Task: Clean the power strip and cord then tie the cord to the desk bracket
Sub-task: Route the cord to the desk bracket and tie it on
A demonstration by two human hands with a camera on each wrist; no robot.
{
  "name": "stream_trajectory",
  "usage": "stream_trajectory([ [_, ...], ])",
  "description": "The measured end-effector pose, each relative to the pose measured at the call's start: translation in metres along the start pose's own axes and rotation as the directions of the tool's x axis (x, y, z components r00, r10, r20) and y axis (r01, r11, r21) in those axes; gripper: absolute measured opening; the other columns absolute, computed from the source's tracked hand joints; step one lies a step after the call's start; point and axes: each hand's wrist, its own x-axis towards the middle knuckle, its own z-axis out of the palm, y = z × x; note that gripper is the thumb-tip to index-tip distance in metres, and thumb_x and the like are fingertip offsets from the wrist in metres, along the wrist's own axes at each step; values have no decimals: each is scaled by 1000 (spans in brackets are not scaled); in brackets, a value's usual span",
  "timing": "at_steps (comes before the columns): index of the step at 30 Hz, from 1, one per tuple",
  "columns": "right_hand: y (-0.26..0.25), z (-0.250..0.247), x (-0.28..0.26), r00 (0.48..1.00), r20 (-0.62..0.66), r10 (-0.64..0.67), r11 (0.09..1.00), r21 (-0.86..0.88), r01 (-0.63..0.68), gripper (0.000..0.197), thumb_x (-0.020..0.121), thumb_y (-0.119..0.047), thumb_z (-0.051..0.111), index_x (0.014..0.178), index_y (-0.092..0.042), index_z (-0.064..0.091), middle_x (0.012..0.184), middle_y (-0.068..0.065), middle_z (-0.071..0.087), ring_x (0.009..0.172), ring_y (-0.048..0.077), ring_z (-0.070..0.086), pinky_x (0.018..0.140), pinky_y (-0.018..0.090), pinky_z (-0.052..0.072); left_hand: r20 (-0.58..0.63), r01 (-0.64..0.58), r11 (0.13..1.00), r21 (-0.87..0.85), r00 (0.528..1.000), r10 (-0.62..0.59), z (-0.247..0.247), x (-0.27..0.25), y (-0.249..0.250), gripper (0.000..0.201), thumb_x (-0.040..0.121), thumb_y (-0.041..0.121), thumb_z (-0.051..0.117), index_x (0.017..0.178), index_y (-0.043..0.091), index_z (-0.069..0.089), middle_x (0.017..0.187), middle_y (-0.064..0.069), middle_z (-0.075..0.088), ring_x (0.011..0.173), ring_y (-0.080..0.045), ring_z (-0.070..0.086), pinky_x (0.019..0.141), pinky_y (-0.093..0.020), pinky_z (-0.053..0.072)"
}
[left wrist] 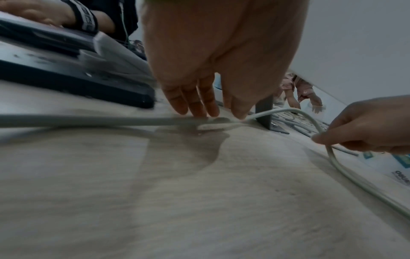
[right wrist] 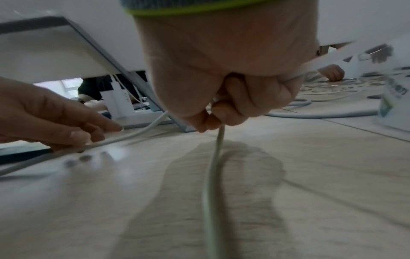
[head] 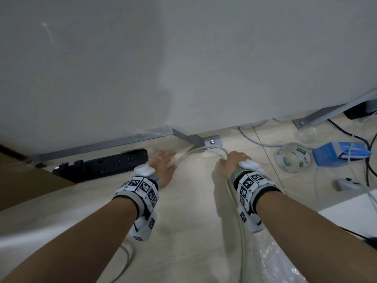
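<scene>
Head view, right hand [head: 231, 163] fisted on cord [head: 206, 149]

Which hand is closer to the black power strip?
Left. The left hand lies just past the power strip's right end, fingers on the cord. The right hand grips the cord farther right.

Both forearms are bare, with no sleeves. Each wrist wears a grey band [head: 244, 174] carrying white blocks printed with black-and-white square markers [head: 142, 186]. A rounded white pod [head: 143, 170] sits on the back of the left hand [head: 163, 166], at centre frame, and a similar one on the right hand [head: 232, 162]. The right band has a lime-green edge [right wrist: 199, 10], seen at the top of the right wrist view.
</scene>
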Motion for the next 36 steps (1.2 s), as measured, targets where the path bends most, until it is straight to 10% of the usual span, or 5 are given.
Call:
stream_trajectory([
  [7, -62, 26, -65, 916, 54, -397, 916, -47, 400, 36, 93, -48, 45, 100, -16, 60, 101, 9, 67, 89, 31, 62, 68, 31, 43, -110, 111, 993, 32, 988, -106, -47, -78, -54, 23, 93, 30, 55, 114, 24, 61, 112, 2, 52, 94, -17, 57, 84, -31, 46],
  [17, -156, 106, -217, 436, 385, -813, 439, -85, 894, 35, 90, -38, 60, 115, -18, 47, 119, 7, 44, 90, 32, 58, 66, 34, 39, -291, 341, 940, 0, 899, -326, -65, -251, -169, 10, 89, 27, 60, 97, 22, 62, 99, 4, 53, 94, -22, 56, 82, -35, 46],
  [26, -166, 126, -231, 651, 332, -683, 650, -130, 748, 45, 91, -54, 48, 116, -17, 49, 114, 11, 61, 99, 32, 60, 81, 38, 48, -238, 799, 602, -5, 583, -777, -53, -330, -215, 41, 89, 41, 54, 124, 23, 41, 128, -11, 47, 111, -31, 52, 90, -46, 46],
  [30, -169, 128, -242, 690, 381, -615, 713, -105, 693, 34, 95, -41, 49, 114, -14, 58, 111, 9, 64, 98, 30, 62, 79, 32, 48, -44, 734, 668, 120, 676, -735, -62, -329, -221, 25, 97, 38, 41, 111, 19, 48, 115, -5, 61, 98, -25, 60, 82, -35, 43],
  [36, -159, 113, -241, 777, 257, -574, 818, 211, 535, 14, 94, -15, 44, 87, -24, 51, 73, -5, 53, 66, 18, 53, 53, 24, 35, -136, 556, 772, 307, 829, -542, -97, -311, -207, 23, 90, 1, 41, 99, 20, 33, 93, -4, 59, 77, -22, 57, 68, -38, 50],
])
